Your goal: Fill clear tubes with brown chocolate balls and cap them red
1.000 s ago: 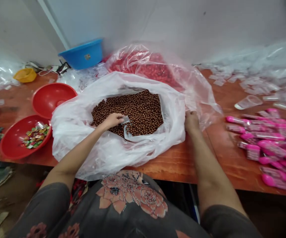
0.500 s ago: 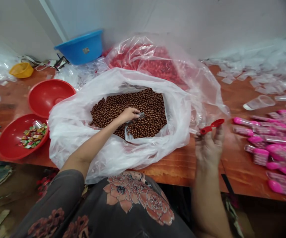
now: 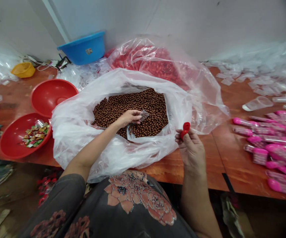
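My left hand (image 3: 130,118) is closed on a small clear plastic container (image 3: 144,115) just above a heap of small brown balls (image 3: 133,103). The balls lie in a large white plastic bag (image 3: 83,132) whose mouth is folded wide. To the right of the bag, my right hand (image 3: 191,147) pinches a red plastic cap-like piece (image 3: 186,128) upright between thumb and fingers. Part of that piece is hidden by the fingers. Several pink-ended clear tubes (image 3: 276,140) lie on the table right of this hand.
Red bowls (image 3: 52,94) stand on the left, the nearer one holding small wrapped pieces (image 3: 36,135). Behind the white bag are a clear bag of red pieces (image 3: 155,62) and a blue basin (image 3: 85,49). Clear plastic tubes (image 3: 258,103) and a yellow bowl (image 3: 23,69) lie farther out.
My right hand has moved left toward the white bag, and the red piece in it has turned from lengthwise to upright. The clear container in my left hand is tilted and shows more.
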Demonstrator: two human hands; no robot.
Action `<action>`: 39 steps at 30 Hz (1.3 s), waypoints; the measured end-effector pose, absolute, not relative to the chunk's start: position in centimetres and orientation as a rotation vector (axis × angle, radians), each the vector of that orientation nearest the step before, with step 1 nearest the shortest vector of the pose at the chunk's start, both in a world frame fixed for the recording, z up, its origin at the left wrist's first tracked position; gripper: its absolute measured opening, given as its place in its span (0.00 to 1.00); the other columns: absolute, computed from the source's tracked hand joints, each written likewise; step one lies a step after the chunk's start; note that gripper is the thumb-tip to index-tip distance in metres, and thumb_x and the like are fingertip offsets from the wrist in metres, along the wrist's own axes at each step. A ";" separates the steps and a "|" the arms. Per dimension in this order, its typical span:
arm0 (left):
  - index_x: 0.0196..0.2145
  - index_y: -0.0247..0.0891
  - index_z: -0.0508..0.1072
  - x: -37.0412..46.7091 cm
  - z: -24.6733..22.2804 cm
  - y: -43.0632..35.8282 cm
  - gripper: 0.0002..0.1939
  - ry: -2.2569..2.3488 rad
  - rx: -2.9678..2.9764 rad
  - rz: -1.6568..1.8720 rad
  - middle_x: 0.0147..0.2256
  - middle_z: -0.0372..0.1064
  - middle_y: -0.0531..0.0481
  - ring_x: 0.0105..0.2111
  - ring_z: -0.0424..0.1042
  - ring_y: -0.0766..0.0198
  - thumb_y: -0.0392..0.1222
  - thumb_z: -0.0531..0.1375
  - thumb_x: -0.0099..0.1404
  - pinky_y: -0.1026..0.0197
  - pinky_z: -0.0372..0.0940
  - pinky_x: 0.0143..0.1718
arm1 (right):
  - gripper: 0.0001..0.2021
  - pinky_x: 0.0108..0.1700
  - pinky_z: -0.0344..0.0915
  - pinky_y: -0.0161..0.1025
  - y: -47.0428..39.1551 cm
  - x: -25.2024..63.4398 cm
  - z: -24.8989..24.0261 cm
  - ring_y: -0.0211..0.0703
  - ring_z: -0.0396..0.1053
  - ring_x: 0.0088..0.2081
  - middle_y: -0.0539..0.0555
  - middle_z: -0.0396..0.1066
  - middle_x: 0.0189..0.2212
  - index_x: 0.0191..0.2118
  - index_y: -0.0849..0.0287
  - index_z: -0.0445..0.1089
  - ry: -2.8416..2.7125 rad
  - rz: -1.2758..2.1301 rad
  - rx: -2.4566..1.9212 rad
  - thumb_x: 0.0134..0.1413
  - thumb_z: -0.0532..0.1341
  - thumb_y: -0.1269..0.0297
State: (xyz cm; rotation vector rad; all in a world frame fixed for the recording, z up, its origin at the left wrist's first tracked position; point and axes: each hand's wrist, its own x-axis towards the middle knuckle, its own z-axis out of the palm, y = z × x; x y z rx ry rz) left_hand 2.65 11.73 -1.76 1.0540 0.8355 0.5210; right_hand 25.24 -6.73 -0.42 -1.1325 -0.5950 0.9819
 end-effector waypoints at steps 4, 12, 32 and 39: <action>0.44 0.31 0.74 1.9 0.3 9.9 0.21 0.734 1.036 0.496 0.37 0.73 0.46 0.32 0.72 0.69 0.38 0.70 0.53 0.61 0.71 0.37 | 0.14 0.31 0.65 0.31 -5.8 23.8 0.4 0.31 0.66 0.28 0.50 0.76 0.36 0.40 0.53 0.74 -0.651 0.973 -1.129 0.45 0.70 0.58; 0.45 0.30 0.73 0.5 3.0 6.7 0.21 0.740 1.113 0.428 0.35 0.73 0.46 0.30 0.72 0.67 0.39 0.69 0.54 0.61 0.70 0.33 | 0.20 0.37 0.72 0.35 -3.3 21.3 0.8 0.31 0.70 0.32 0.48 0.73 0.45 0.52 0.46 0.71 -0.863 1.043 -1.110 0.51 0.66 0.56; 0.44 0.31 0.75 1.2 2.6 2.5 0.23 0.687 1.070 0.534 0.41 0.74 0.42 0.37 0.73 0.64 0.42 0.71 0.52 0.59 0.71 0.41 | 0.14 0.45 0.70 0.39 -2.8 19.5 1.4 0.38 0.73 0.42 0.49 0.76 0.43 0.49 0.49 0.74 -1.100 0.848 -1.300 0.59 0.61 0.54; 0.45 0.31 0.77 1.3 1.6 2.2 0.23 0.788 1.245 0.659 0.37 0.75 0.46 0.33 0.72 0.66 0.43 0.70 0.52 0.63 0.67 0.37 | 0.13 0.52 0.68 0.48 -3.4 18.9 2.0 0.44 0.72 0.47 0.49 0.76 0.46 0.51 0.44 0.73 -1.543 0.485 -1.357 0.62 0.58 0.56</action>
